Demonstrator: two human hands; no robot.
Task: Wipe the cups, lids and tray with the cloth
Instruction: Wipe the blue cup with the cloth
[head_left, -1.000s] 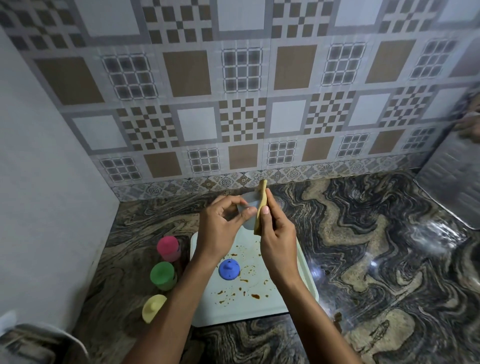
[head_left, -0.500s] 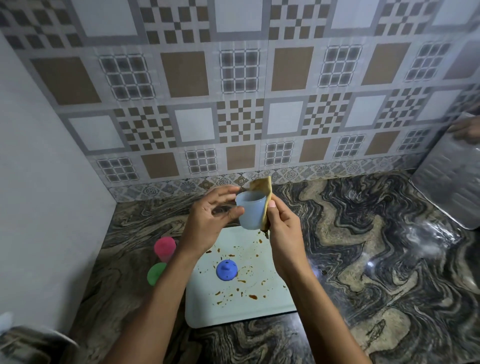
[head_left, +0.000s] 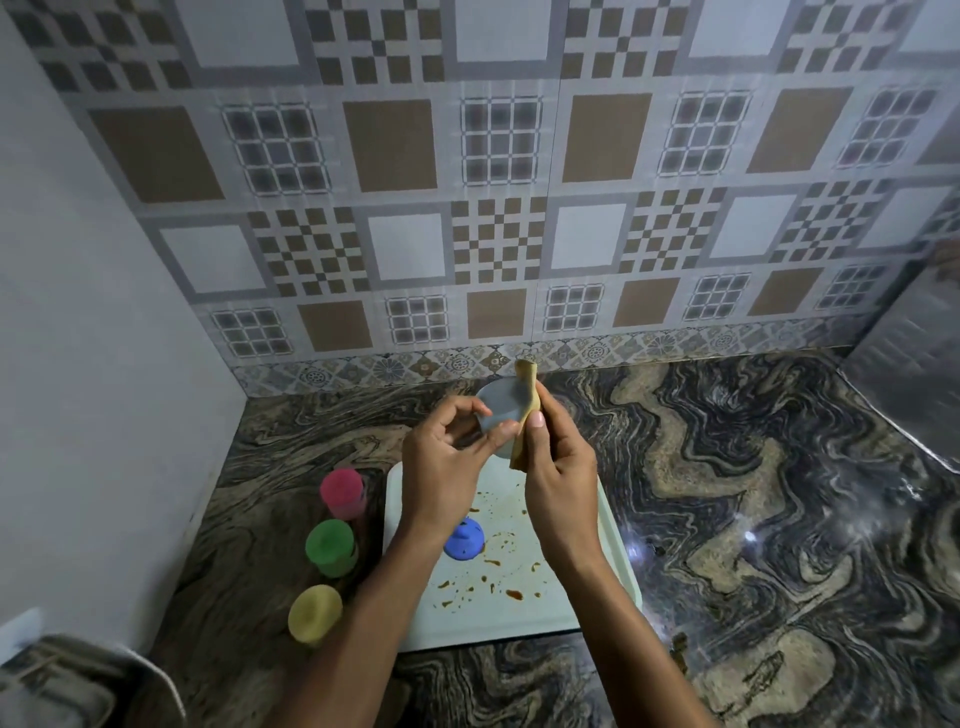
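Nearest the viewer, at about 8 o'clock from the tray (head_left: 467, 621), a yellow cup (head_left: 315, 612) stands on the marbled tabletop (head_left: 753, 519). A green cup (head_left: 330, 545) is just beyond it and a pink cup (head_left: 341, 491) beyond that. The three line up along the tray's 9 o'clock edge, near it but not touching. Brown spots are scattered over the near half of the pale tray, and a blue lid (head_left: 464, 540) lies near its middle, just beside the left wrist.

Above the tray's 12 o'clock end both hands are raised. The left hand (head_left: 441, 467) holds a pale blue cup (head_left: 501, 410), thumb and fingers (head_left: 496, 436) curled round its wall. The cup is tipped so that one round end faces the camera. At the cup's 3 o'clock the right hand (head_left: 561, 483) pinches a folded tan cloth (head_left: 527, 395) between thumb and fingers and holds it against the cup's side. The cloth sticks out past the cup at 12 o'clock. Behind, a patterned tiled wall (head_left: 498, 234) rises from the tabletop.
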